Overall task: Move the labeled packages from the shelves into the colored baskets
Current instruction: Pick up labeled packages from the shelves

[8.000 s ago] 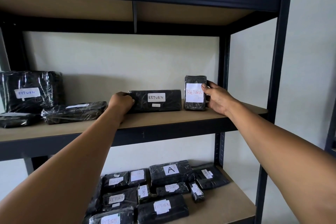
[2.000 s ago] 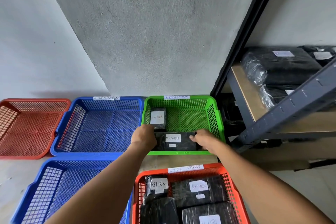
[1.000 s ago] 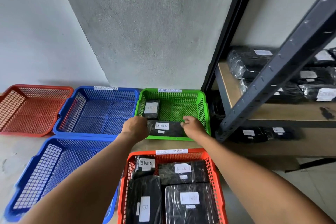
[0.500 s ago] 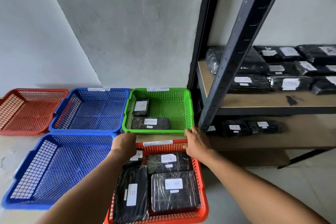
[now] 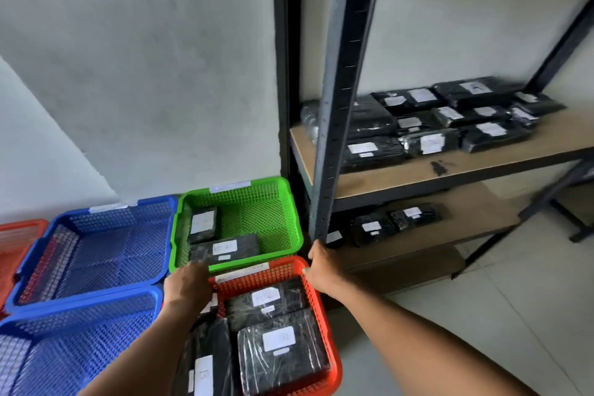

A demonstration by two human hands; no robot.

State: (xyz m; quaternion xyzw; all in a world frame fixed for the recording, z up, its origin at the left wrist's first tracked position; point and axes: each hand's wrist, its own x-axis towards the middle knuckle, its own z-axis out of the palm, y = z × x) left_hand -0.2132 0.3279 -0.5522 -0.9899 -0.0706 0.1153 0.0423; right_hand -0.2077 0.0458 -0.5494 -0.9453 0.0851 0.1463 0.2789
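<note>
Since released, both packages (image 5: 224, 248) in green basket (image 5: 291, 225).

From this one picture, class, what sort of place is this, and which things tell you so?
Probably a parcel sorting or storage room. A metal shelving rack holds black wrapped packages with white labels, and labelled plastic baskets stand on the floor, the green basket and the red basket already holding packages.
</note>
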